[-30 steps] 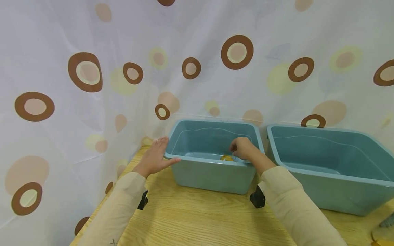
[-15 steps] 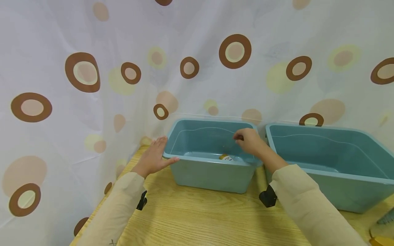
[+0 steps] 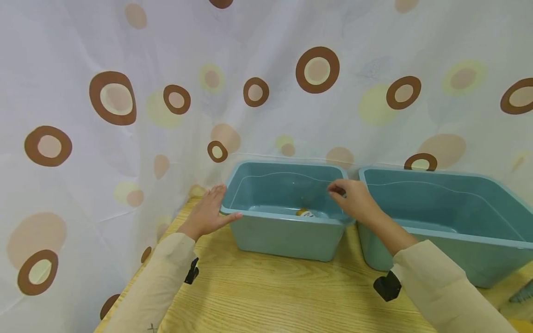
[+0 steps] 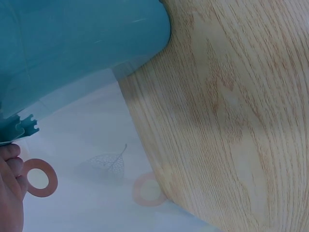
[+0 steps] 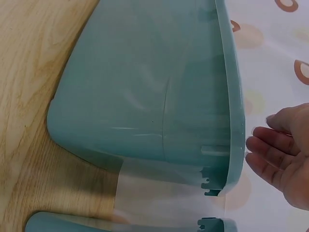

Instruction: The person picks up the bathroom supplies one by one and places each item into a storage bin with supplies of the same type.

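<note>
A blue-green plastic bin (image 3: pixel 287 238) stands on the wooden table. My left hand (image 3: pixel 208 213) rests against its left rim with straight fingers and the thumb spread along the front corner; the left wrist view catches only part of that hand (image 4: pixel 9 193) at the rim. Inside, on the bin's floor, lies a small yellow and white item (image 3: pixel 306 213), partly hidden by the front rim; its kind cannot be made out. Above the bin's right rim hovers my right hand (image 3: pixel 351 200). In the right wrist view, its fingers (image 5: pixel 273 140) are loosely bent with nothing between them.
A second blue-green bin (image 3: pixel 437 256) stands close on the right, a narrow gap between them. A clear object with yellow at its base (image 3: pixel 518 307) is cut off at the lower right. A patterned curtain (image 3: pixel 275 125) hangs behind and along the table's left side.
My right hand has risen out of the left bin and moved right, to above its rim. The yellow item now shows a white part. My left hand has stayed put.
</note>
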Demonstrator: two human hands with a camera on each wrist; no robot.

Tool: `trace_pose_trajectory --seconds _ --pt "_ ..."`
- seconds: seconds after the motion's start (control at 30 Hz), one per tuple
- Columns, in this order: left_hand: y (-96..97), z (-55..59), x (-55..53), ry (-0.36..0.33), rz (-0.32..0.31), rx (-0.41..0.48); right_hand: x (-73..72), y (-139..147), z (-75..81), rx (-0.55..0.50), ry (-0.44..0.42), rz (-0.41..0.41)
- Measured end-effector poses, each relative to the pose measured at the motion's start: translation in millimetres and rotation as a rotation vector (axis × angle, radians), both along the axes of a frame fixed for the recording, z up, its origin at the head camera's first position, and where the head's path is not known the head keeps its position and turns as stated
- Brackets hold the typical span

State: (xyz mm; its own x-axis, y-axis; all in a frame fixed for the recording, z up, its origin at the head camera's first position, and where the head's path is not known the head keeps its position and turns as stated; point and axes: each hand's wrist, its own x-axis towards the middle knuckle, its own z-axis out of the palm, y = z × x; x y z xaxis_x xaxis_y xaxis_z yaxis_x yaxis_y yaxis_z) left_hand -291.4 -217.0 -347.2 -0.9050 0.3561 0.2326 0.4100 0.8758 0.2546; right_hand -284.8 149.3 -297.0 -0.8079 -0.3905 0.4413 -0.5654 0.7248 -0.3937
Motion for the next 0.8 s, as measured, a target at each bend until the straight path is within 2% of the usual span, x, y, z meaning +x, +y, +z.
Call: trace_pose_trajectory --seconds 0.4,0.8 --pt "0.6 1.2 1.2 -0.009 0.004 0.004 17.7 5.5 -4.9 -0.025 0.012 0.002" --pt "0.8 -0.2 1.9 0.015 -0.002 0.002 31.3 9.6 -13.6 -0.066 0.047 -0.028"
